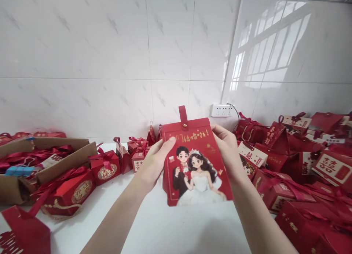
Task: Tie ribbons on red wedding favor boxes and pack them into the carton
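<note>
Held up above the white table is a red gift box (198,162) with a cartoon bride and groom, gold lettering and a strap with a brass stud at its top. My left hand (154,162) grips its left side, thumb lying on the front face. Round the right edge, near the upper corner, my right hand (227,147) is closed, and its fingertips are hidden behind the box. The box tilts a little, and its printed front faces me.
Red boxes with ribbons (286,188) crowd the right side. At left stands an open cardboard box (66,162) holding ribbons and a blue item, with a red box (74,191) before it. A white power strip (221,110) is against the tiled wall (110,44).
</note>
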A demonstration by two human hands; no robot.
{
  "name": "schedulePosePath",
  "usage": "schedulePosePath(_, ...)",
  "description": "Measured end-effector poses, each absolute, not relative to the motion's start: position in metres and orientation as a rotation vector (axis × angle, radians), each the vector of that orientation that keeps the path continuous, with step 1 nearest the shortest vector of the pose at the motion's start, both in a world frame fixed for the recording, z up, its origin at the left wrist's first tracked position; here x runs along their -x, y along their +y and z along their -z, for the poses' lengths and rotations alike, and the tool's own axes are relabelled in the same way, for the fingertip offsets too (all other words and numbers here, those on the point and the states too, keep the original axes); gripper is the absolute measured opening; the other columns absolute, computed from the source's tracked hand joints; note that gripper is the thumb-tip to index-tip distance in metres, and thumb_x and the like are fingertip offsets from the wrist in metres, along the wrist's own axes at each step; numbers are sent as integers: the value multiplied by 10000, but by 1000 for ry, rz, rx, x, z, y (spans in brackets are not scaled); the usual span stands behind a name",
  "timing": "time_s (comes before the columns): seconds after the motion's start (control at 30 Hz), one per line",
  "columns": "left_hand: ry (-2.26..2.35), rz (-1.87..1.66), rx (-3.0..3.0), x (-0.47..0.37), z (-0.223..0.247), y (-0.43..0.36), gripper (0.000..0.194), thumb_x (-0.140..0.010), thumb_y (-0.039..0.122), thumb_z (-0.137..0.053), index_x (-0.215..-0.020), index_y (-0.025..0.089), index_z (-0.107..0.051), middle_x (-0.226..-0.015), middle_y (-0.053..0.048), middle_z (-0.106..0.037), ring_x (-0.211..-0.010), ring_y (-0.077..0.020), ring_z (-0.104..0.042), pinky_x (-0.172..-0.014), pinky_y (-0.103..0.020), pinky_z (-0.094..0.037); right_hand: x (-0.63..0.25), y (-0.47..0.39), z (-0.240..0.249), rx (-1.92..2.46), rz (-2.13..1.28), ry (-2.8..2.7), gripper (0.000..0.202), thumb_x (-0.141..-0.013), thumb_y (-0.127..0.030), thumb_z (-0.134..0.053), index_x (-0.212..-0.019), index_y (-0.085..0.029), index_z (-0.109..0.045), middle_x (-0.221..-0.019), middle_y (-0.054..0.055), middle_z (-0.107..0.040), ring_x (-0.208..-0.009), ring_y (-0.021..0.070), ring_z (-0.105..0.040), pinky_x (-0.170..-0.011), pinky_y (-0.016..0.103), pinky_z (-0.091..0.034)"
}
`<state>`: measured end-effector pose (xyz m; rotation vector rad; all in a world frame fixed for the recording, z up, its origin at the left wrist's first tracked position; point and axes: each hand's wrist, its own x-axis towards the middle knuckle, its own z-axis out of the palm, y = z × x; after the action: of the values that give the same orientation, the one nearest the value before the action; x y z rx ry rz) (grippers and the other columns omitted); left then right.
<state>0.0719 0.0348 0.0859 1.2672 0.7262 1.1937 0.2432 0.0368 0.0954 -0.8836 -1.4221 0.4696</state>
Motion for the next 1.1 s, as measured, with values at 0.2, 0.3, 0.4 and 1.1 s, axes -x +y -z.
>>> schedulePosePath(0.2,677,-856,-906,-75,-77,53,404,-807,496,-557,-941,134,-675,-692,-65,-718,-572,-181,-666,-575,-285,-536,-231,-3,-107,890,-634,-1496,317,-848,-465,-525,-740,-189,-637,-712,19,-641,-633,146,-622,-485,228,-519)
schedulePosePath(0.3,661,-864,-953,-76,-75,52,390,-808,489,-563,-919,135,-685,-746,-63,-728,-646,-184,-684,-608,-269,-540,-231,-7,-107,950,-482,-1521,379,-862,-510,-483,-699,-186,-593,-659,8,-600,-571,118,-567,-477,216,-474)
schedulePosePath(0.4,688,-1078,-1158,-77,-74,49,368,-802,470,-588,-983,159,-669,-899,-52,-732,-855,-213,-684,-755,-284,-537,-236,-7,-108,1090,-288,-1601,356,-862,-494,-492,-704,-185,-568,-612,-10,-573,-533,101,-523,-463,208,-409)
schedulePosePath(1.1,236,-315,-2433,-195,24,-50,188,-889,282,-413,-956,259,-588,-1168,-57,-573,-1048,-210,-594,-915,-358,-491,-440,-270,-106,2119,674,-889,224,-785,-392,-586,-795,-186,-674,-747,79,-698,-615,167,-601,-545,286,-407)
